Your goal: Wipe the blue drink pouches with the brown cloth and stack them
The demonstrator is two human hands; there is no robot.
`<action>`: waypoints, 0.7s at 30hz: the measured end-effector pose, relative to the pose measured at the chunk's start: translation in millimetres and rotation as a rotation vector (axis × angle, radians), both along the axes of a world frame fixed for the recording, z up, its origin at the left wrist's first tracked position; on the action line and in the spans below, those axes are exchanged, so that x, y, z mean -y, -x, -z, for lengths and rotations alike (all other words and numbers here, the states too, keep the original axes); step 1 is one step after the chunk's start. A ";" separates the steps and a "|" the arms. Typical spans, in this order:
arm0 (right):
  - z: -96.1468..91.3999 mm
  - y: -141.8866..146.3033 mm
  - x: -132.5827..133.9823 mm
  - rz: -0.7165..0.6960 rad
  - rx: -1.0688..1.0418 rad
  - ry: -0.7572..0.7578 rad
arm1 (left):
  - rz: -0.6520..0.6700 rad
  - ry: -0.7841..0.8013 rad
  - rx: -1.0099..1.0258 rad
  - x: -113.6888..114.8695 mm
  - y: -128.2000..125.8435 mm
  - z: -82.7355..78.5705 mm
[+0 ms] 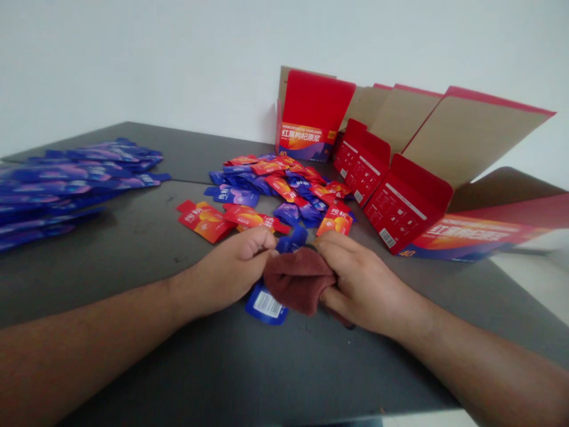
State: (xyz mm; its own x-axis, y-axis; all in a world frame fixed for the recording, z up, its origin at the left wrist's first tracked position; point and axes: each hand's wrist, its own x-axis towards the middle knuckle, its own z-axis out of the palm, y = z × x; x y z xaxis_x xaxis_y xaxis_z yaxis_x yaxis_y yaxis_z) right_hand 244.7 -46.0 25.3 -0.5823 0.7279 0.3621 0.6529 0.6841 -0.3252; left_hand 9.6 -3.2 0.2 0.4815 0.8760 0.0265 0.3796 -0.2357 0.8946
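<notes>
While a brown cloth (299,279) is gripped by the right hand (355,276), a blue pouch (254,303) is held by the left hand (249,255). The left grip is clenched on the pouch's side edge, thumb on top, just left of the cloth. The right grip is grasping the cloth, fingers bent into its folds; whether the pouch is also pinched there cannot be told. The pouch is located partly under the cloth: its middle is covered, its neck is seen beyond the cloth, and its bottom end, marked with a white barcode label (268,304), is seen on the near left side. Both forearms are stretched over a dark counter (186,362).

Beyond the cloth, a jumbled heap (284,188) of red and blue pouches is spread. Two loose red pouches (205,222) are laid at the near left edge of that heap, beyond and left of the cloth. Well left of the cloth, layered blue pouches (84,172) are piled, cut off by the view's edge. Right of the cloth and beyond it, a row of red boxes (409,201) is lined up, flaps raised. A pale wall (133,65) is seen behind, beyond the cloth. Some blur is noted.
</notes>
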 end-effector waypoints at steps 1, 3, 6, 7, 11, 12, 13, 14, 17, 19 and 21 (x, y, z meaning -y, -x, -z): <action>0.0 -2.2 -3.5 0.057 -0.021 -0.018 | 0.005 0.027 0.012 0.2 0.3 1.1; -0.2 -5.8 -10.5 0.146 -0.061 -0.025 | 0.018 0.041 0.023 0.4 1.2 3.5; 0.0 -8.7 -18.3 0.241 -0.078 -0.004 | 0.028 -0.006 0.015 0.0 2.4 6.2; 0.3 -9.1 -19.8 0.260 -0.075 0.006 | 0.028 -0.020 0.009 0.0 2.6 6.6; 1.4 -8.4 -18.9 0.266 -0.077 0.018 | 0.017 -0.026 -0.003 0.2 1.7 6.8; 1.6 -7.6 -17.0 0.248 -0.078 0.009 | 0.012 -0.011 0.000 0.1 1.2 7.0; 1.8 -6.3 -14.5 0.217 -0.075 0.000 | 0.004 0.008 0.006 -0.1 0.8 7.3; 2.1 -4.7 -11.4 0.178 -0.067 -0.001 | -0.005 0.024 0.014 -0.4 0.5 7.8; 2.5 2.1 -0.4 0.030 -0.015 0.045 | -0.044 0.036 0.047 -2.3 0.2 8.7; 2.4 7.1 6.6 -0.079 0.026 0.094 | -0.061 0.021 0.050 -3.6 0.2 8.2; 2.0 10.6 11.4 -0.164 0.050 0.122 | -0.060 0.001 0.029 -4.2 0.2 6.5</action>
State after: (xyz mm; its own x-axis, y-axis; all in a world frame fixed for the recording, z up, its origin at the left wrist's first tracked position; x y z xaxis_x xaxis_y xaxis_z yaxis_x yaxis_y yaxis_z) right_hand 234.1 -57.5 23.2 -0.7118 0.6584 0.2446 0.5532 0.7401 -0.3824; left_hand 9.4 1.0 -6.4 0.4271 0.9034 0.0390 0.3671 -0.2126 0.9056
